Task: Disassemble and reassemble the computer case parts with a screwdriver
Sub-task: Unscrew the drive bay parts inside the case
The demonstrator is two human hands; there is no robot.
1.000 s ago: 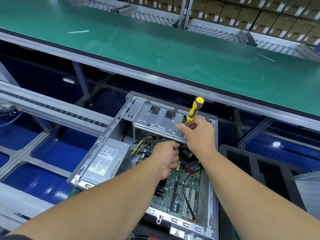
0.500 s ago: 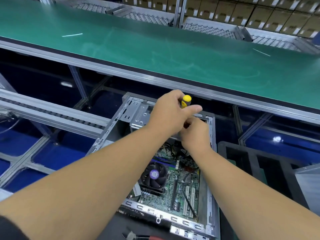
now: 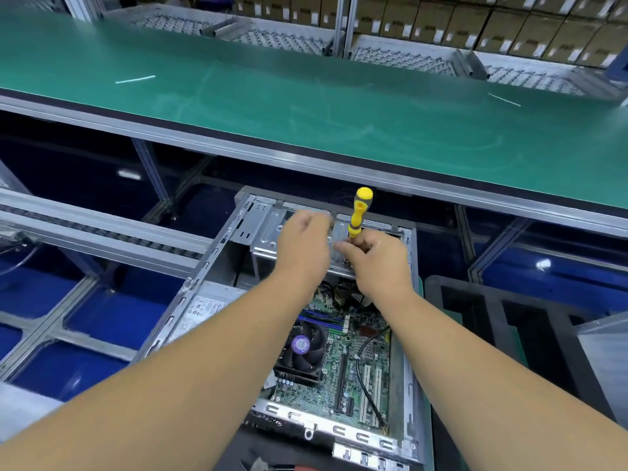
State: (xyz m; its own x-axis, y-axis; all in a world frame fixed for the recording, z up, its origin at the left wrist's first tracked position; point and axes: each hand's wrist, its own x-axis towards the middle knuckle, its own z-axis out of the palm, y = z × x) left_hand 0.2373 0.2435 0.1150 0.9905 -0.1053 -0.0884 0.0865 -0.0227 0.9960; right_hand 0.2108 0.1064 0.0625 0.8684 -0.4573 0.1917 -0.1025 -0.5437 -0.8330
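The computer case (image 3: pixel 217 266) is seen lying open below the edge of the green worktop (image 3: pixel 306 107), motherboard (image 3: pixel 356 362) and fan (image 3: pixel 302 348) exposed. The yellow screwdriver (image 3: pixel 358 212) is held upright over the metal drive cage (image 3: pixel 272 232), gripped by the fingers of the right hand (image 3: pixel 377 260). The left hand (image 3: pixel 306 243) is blurred above the cage; its fingers appear loosely curled, nothing visibly held.

Both arms outstretched, left hand (image 3: pixel 306 243) blurred, right hand (image 3: pixel 377 258) curled.
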